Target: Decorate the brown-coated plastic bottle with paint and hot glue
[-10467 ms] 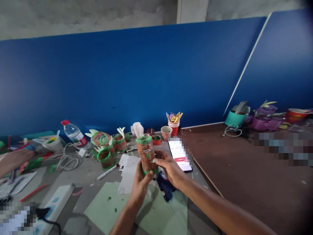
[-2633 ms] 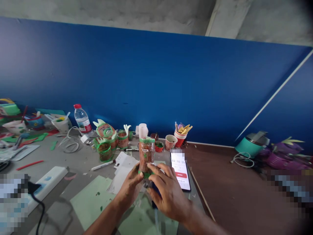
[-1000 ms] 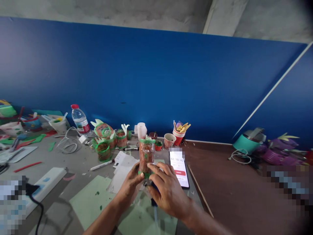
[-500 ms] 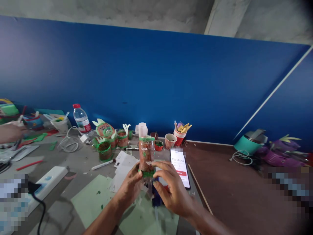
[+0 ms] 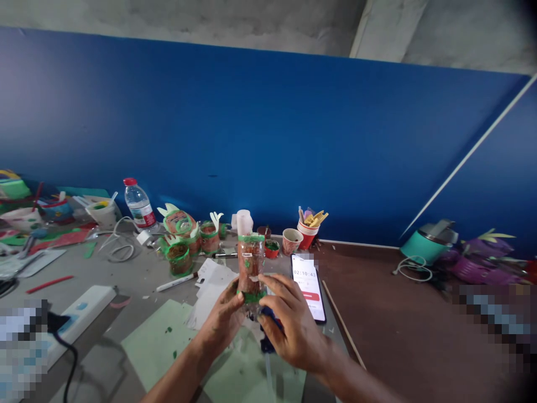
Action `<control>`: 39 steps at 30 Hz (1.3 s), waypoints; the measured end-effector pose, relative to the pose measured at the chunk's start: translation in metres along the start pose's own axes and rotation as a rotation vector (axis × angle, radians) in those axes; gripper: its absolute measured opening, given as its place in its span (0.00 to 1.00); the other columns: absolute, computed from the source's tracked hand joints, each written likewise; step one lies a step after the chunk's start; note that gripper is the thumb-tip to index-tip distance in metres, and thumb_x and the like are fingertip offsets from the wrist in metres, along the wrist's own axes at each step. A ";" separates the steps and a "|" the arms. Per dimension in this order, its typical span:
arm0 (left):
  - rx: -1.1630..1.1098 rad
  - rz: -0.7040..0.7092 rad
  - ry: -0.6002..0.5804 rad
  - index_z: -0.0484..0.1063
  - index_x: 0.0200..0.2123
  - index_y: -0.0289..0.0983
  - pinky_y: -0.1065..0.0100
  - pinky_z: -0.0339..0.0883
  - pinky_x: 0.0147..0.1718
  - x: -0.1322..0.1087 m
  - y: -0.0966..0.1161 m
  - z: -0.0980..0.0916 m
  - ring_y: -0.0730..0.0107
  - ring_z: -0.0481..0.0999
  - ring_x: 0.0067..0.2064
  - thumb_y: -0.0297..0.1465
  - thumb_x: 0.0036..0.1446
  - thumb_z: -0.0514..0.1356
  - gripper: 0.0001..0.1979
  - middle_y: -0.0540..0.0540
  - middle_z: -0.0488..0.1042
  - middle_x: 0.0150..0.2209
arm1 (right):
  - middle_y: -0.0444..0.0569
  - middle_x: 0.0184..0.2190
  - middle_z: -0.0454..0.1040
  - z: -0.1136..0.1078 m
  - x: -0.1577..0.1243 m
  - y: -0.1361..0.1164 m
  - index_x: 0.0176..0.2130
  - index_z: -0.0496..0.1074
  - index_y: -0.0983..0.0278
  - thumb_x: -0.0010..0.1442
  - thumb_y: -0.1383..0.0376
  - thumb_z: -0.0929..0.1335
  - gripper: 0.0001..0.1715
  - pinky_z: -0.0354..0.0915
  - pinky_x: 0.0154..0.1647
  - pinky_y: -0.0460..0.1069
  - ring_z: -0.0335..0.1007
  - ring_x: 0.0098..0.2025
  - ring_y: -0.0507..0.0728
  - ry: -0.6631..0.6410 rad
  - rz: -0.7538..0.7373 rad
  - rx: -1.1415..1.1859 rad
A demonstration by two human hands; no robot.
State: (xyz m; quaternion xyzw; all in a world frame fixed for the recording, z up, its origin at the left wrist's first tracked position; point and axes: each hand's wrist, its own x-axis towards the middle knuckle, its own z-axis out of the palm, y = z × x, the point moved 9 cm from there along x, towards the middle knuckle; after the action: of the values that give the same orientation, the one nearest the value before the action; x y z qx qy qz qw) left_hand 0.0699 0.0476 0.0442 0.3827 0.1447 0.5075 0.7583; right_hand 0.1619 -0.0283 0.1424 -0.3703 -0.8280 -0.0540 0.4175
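An upright clear plastic bottle piece (image 5: 251, 263), coated reddish-brown with green bands at top and bottom, is gripped low on its left side by my left hand (image 5: 226, 313). My right hand (image 5: 287, 313) is at the bottle's lower right, its fingers curled and a small pale scrap (image 5: 254, 278) at the index fingertip against the brown surface. Beneath the hands lies a pale green sheet (image 5: 168, 341). A dark blue object (image 5: 267, 336) shows partly behind my right hand. Torn white paper (image 5: 212, 285) is to the left of the bottle.
Painted green-and-brown cups (image 5: 180, 258), a water bottle (image 5: 141, 210) and a white marker (image 5: 176, 281) are on the left. Further left is a power strip (image 5: 84, 308). A phone (image 5: 310, 296), a patterned paper cup (image 5: 292, 242) and a teal pot (image 5: 423, 246) stand to the right.
My right hand has shifted slightly left, closer to the bottle. Another person's hand at the far left has gone out of view. The bottle stays almost in place.
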 end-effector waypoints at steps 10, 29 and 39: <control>0.041 -0.024 -0.002 0.72 0.53 0.40 0.53 0.60 0.56 -0.001 -0.001 0.000 0.47 0.69 0.58 0.34 0.54 0.64 0.22 0.41 0.75 0.54 | 0.61 0.60 0.65 -0.013 -0.002 0.000 0.46 0.66 0.63 0.59 0.71 0.64 0.14 0.65 0.55 0.65 0.60 0.61 0.66 0.065 -0.013 -0.014; 0.001 -0.027 -0.005 0.73 0.51 0.38 0.61 0.63 0.49 0.000 0.002 0.001 0.57 0.74 0.50 0.33 0.55 0.63 0.20 0.42 0.77 0.49 | 0.60 0.53 0.70 -0.076 -0.004 -0.015 0.46 0.67 0.65 0.56 0.75 0.64 0.18 0.64 0.54 0.66 0.63 0.57 0.68 0.249 -0.075 0.073; 0.026 -0.021 -0.018 0.72 0.52 0.40 0.56 0.60 0.54 -0.001 0.002 0.002 0.50 0.70 0.57 0.32 0.55 0.63 0.20 0.41 0.75 0.52 | 0.59 0.55 0.70 -0.011 0.004 -0.002 0.45 0.68 0.64 0.60 0.69 0.66 0.10 0.65 0.55 0.61 0.60 0.60 0.65 -0.053 -0.005 0.055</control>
State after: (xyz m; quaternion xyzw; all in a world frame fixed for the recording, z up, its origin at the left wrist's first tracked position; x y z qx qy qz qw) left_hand 0.0693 0.0463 0.0466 0.3955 0.1483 0.4939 0.7600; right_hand 0.1665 -0.0319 0.1532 -0.3578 -0.8410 -0.0223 0.4052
